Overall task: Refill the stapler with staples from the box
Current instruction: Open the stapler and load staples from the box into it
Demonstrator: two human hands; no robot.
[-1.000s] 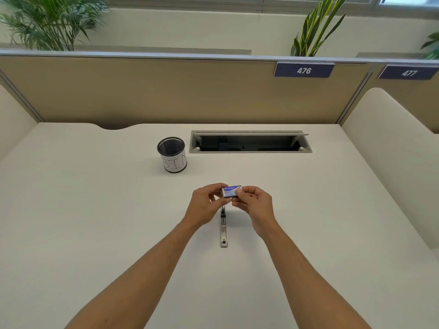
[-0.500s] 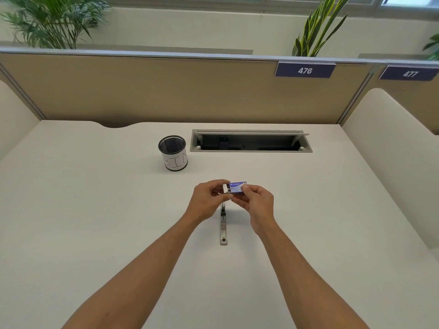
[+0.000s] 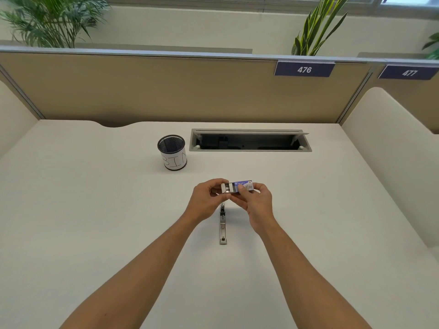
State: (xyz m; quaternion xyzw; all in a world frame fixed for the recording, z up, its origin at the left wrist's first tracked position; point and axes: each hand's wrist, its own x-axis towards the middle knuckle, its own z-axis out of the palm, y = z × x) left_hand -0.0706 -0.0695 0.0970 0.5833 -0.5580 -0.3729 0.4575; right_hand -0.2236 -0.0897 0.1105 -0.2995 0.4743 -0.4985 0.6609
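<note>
A small blue-and-white staple box (image 3: 242, 185) is held above the desk between both hands. Its inner tray (image 3: 228, 188) sticks out to the left, with grey metal staples showing in it. My left hand (image 3: 209, 198) pinches the tray end. My right hand (image 3: 256, 200) grips the blue sleeve. Under the hands, the metal stapler (image 3: 222, 227) lies flat on the white desk (image 3: 95, 222), pointing towards me; its far end is hidden by my fingers.
A black mesh cup labelled BIN (image 3: 172, 151) stands behind and left of my hands. An open cable tray slot (image 3: 249, 140) is set into the desk at the back. Beige partition walls enclose the desk on three sides.
The box's inner tray has slid out to the left from the blue sleeve, exposing the staples. Both hands stay above the stapler.
</note>
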